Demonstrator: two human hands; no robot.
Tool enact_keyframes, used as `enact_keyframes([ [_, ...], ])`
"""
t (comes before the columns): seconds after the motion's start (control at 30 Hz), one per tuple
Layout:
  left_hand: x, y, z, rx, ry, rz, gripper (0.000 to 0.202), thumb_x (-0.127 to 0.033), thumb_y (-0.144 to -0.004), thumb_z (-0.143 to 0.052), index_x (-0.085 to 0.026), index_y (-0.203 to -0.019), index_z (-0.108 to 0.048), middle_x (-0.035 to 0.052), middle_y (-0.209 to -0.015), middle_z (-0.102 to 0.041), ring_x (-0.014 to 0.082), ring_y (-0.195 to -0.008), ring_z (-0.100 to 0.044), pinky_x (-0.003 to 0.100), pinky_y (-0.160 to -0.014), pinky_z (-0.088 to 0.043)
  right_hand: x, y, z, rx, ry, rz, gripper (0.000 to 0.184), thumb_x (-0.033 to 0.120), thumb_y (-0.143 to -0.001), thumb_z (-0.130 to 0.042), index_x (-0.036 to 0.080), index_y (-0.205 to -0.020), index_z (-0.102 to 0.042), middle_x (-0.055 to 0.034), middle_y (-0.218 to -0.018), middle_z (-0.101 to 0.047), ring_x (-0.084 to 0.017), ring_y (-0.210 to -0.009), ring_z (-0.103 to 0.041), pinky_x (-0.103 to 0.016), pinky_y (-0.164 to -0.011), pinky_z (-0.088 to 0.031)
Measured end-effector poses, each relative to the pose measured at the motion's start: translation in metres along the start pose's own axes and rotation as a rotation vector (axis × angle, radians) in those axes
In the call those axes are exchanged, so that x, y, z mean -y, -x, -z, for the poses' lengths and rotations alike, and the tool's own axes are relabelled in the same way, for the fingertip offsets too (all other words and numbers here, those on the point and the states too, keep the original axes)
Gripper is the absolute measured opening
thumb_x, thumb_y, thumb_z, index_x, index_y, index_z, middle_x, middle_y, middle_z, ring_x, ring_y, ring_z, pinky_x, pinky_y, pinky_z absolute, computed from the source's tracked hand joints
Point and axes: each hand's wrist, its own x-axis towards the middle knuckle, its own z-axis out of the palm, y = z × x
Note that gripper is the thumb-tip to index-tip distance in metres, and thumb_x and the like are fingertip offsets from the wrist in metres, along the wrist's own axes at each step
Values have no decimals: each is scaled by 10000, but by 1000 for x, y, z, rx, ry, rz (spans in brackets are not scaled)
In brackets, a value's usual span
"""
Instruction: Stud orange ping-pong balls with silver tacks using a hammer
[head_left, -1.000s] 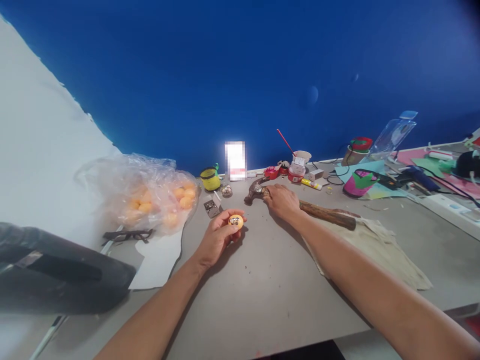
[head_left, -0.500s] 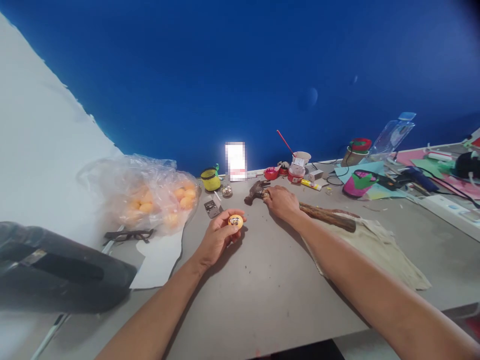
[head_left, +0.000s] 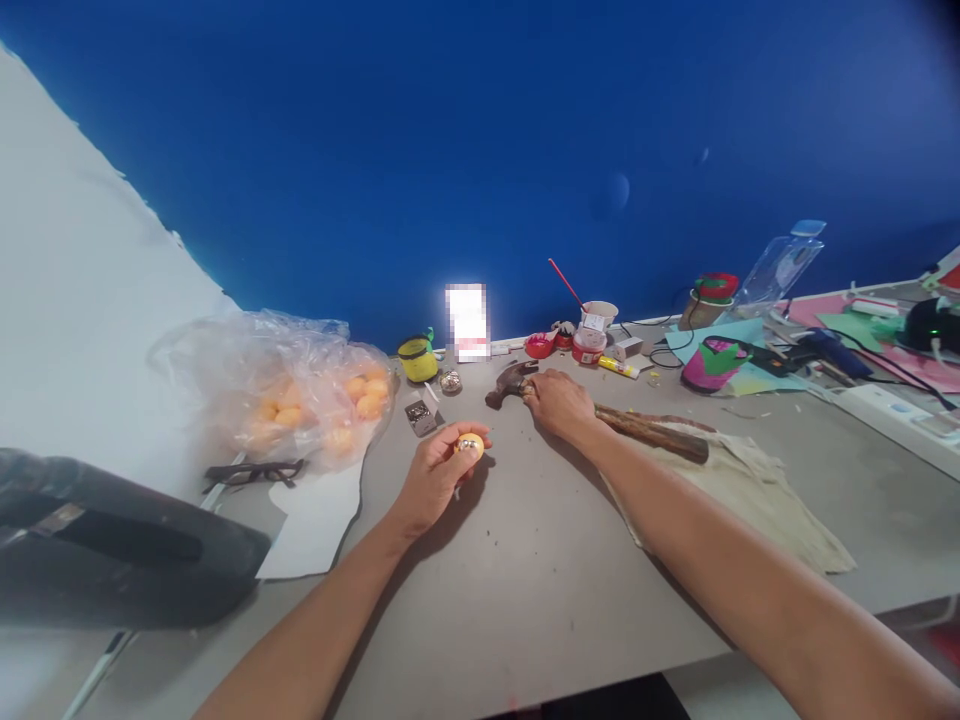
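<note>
My left hand point(head_left: 439, 470) pinches a small orange ball point(head_left: 472, 441), likely a ping-pong ball, just above the table. Shiny silver bits cover part of its upper side, and my thumb overlaps it. My right hand point(head_left: 561, 402) is closed round the handle of a claw hammer point(head_left: 651, 433), close to the head. The hammer lies on the table, its handle end over a cream cloth point(head_left: 750, 505). Beyond my left hand are a small box of dark silvery pieces point(head_left: 421, 416) and a crumpled silvery lump point(head_left: 451, 382).
At left are a clear plastic bag of orange balls point(head_left: 289, 400), glasses point(head_left: 255, 472) and a large dark cylinder point(head_left: 120, 540). A yellow pot point(head_left: 417, 358), paper cup point(head_left: 600, 318) and glue tube point(head_left: 619, 367) line the blue wall. A power strip point(head_left: 900, 430) lies right.
My left thumb has shifted slightly over the ball, which looks a little turned, with less silver showing. My right hand stays on the hammer. The whole view has shifted slightly.
</note>
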Motion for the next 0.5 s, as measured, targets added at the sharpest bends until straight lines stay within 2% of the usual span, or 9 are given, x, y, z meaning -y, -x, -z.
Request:
enact_keyframes([
  [0.2, -2, 4, -5, -51, -211, -103, 277, -313, -796, -682, -199, -1042, -739, 45, -962, -716, 118, -607, -485, 248, -563, -413, 0, 1, -2, -6, 6, 10, 308, 344, -1009, -504, 198, -1223, -671, -150, -1282, -654, -289, -1209, -580, -382, -922, -474],
  [0.33, 2, 4, -6, -87, -188, -109, 333, -278, -779, -698, -204, -1104, -687, 43, -982, -703, 141, -691, -560, 255, -627, -471, 2, 4, -2, -26, 57, 16, 306, 342, -1016, -505, 184, -1206, -686, -155, -1256, -667, -294, -1192, -582, -396, -952, -446],
  [0.5, 4, 3, -8, -84, -116, -96, 295, -251, -734, -747, -206, -1020, -693, 5, -870, -634, 133, -676, -558, 255, -624, -488, 1, 4, -4, -62, 102, 44, 321, 357, -1013, -508, 178, -1191, -706, -164, -1261, -660, -308, -1213, -548, -407, -976, -425],
])
